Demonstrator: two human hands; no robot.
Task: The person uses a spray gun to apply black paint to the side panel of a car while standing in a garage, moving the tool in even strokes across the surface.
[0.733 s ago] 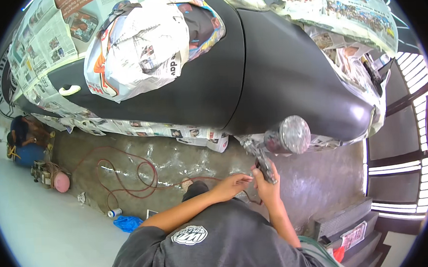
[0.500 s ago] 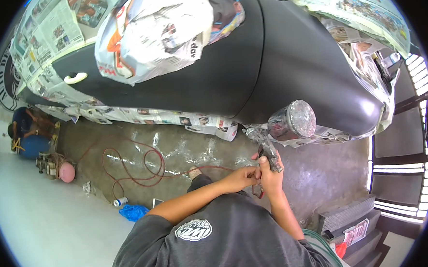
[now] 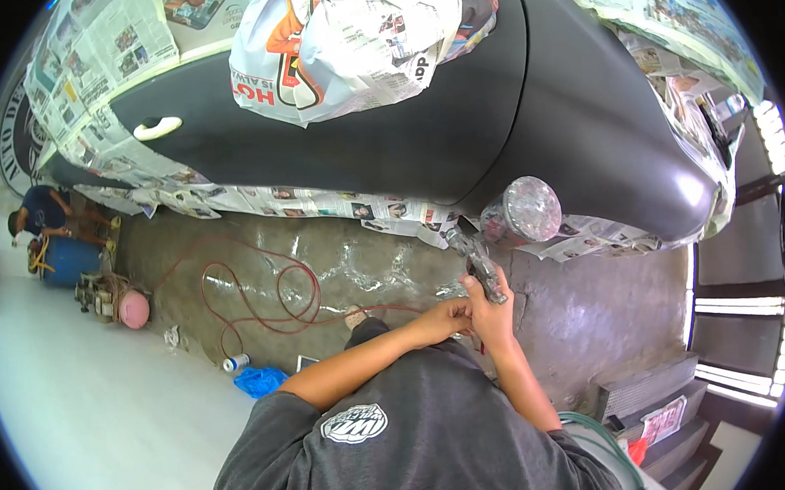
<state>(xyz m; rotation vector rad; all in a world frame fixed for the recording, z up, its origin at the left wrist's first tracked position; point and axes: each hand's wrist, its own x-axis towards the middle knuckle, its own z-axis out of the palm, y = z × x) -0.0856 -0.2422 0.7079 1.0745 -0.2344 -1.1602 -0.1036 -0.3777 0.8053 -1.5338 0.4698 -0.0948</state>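
A paint-spattered spray gun [image 3: 471, 257] with a round cup [image 3: 526, 210] on it is held upright-handled in my right hand [image 3: 494, 315], fingers wrapped round its grip. My left hand [image 3: 445, 320] is pinched just below the grip, against my right hand; whatever is between those fingers is hidden. A red hose [image 3: 306, 296] lies looped on the floor and runs toward my hands. Beyond the gun is a car's matte dark door [image 3: 388, 152] and front panel [image 3: 600, 136], with newspaper masking [image 3: 109, 82] round them and a paper-wrapped mirror [image 3: 346, 43].
A co-worker [image 3: 44, 210] crouches at far left by a blue drum [image 3: 70, 266] and a compressor [image 3: 93, 296] with a pink tank [image 3: 133, 309]. A can [image 3: 236, 363] and blue plastic bag [image 3: 259, 383] lie near the wall [image 3: 82, 421]. Grey steps [image 3: 644, 383] are at lower right.
My left hand has moved in against my right hand below the gun, its fingers now closed. The view has shifted, so the car and floor sit further right and slightly higher.
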